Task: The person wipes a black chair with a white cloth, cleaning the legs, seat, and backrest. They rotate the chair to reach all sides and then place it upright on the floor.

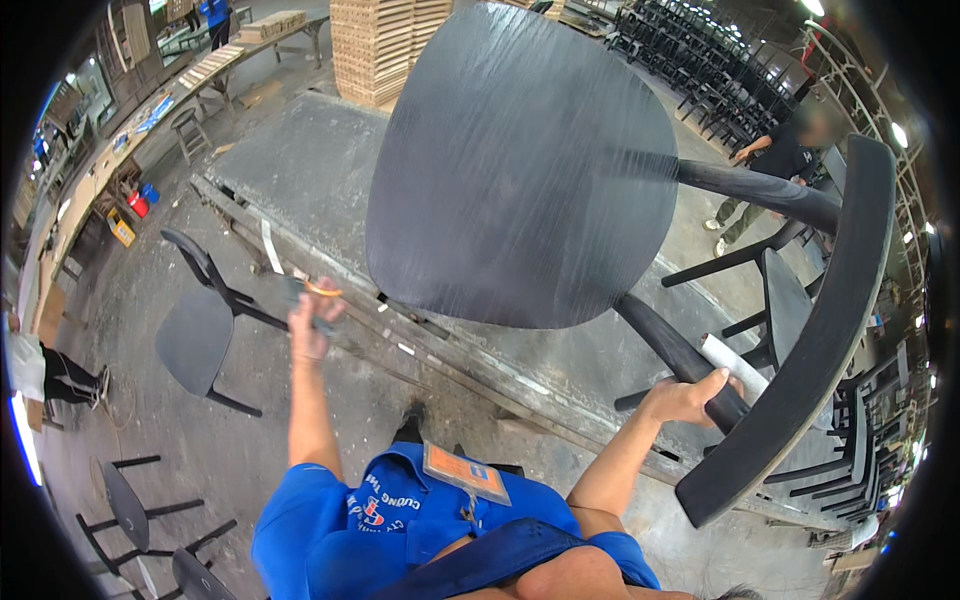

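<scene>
A black wooden chair fills the middle, its seat facing me and its curved backrest at the right. My right hand is wrapped round the near back post. A white roll lies against that post by my fingers; whether they also hold it, I cannot tell. Left of the seat, apart from the chair, my left hand is blurred by motion and closed on a small tool with an orange loop. A pale strip shows just beyond it.
The chair is over a long grey platform with a raised near edge. Another black chair stands on the floor at left, with more at lower left. Stacked black chairs, wooden stacks and a person are beyond. A long bench runs along the left.
</scene>
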`<state>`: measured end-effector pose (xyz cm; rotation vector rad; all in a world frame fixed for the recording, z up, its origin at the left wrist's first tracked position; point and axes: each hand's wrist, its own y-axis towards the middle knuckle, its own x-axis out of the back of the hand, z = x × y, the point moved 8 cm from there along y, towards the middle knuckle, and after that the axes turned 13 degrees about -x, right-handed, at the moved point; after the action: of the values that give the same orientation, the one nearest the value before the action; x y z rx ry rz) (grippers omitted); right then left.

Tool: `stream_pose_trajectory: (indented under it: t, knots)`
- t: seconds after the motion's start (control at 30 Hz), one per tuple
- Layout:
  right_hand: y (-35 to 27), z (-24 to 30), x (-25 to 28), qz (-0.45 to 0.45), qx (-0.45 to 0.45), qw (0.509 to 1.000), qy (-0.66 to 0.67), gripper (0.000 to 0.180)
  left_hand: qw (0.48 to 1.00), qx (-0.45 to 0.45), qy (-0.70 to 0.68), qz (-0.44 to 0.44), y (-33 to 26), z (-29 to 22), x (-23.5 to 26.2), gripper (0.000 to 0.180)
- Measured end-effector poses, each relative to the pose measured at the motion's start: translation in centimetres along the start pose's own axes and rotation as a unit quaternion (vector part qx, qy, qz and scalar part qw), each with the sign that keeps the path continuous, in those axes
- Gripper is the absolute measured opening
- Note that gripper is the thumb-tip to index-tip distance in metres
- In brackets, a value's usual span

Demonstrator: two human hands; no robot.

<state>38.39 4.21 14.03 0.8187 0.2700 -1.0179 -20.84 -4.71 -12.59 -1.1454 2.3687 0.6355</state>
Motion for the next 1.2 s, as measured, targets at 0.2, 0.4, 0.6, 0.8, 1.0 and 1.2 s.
stream_pose_trajectory:
  t: [0.2, 0.4, 0.6, 0.8, 1.0, 1.2]
  knots:
    - [-2.0, 0.0, 3.8, -0.018, -0.024, 0.998, 0.060, 0.024, 0.935, -0.060, 0.260, 0.233, -4.6, -18.9, -7.4, 0.072]
    - [-3.2, -0.1, 6.9, -0.014, -0.010, 1.000, 0.018, 0.025, 0.640, -0.055, 0.565, 0.518, -14.2, -17.2, -15.5, 0.067]
    - [-4.1, 0.0, 8.9, -0.003, -0.006, 1.000, -0.026, 0.027, 0.676, -0.076, 0.590, 0.435, -8.5, -18.4, -20.2, 0.065]
    - [-4.4, 0.9, 8.6, 0.015, 0.017, 0.995, -0.098, 0.026, 0.701, -0.105, 0.580, 0.402, -4.7, -18.9, -29.0, 0.064]
    - [-3.9, 1.9, 6.4, 0.072, -0.043, 0.992, -0.098, 0.032, 0.628, -0.345, 0.612, 0.333, -2.7, -21.0, -36.6, 0.052]
    - [-1.2, 2.1, 1.5, 0.178, -0.075, 0.970, -0.146, 0.028, 0.516, -0.063, 0.461, 0.720, -10.1, -16.6, -37.3, 0.048]
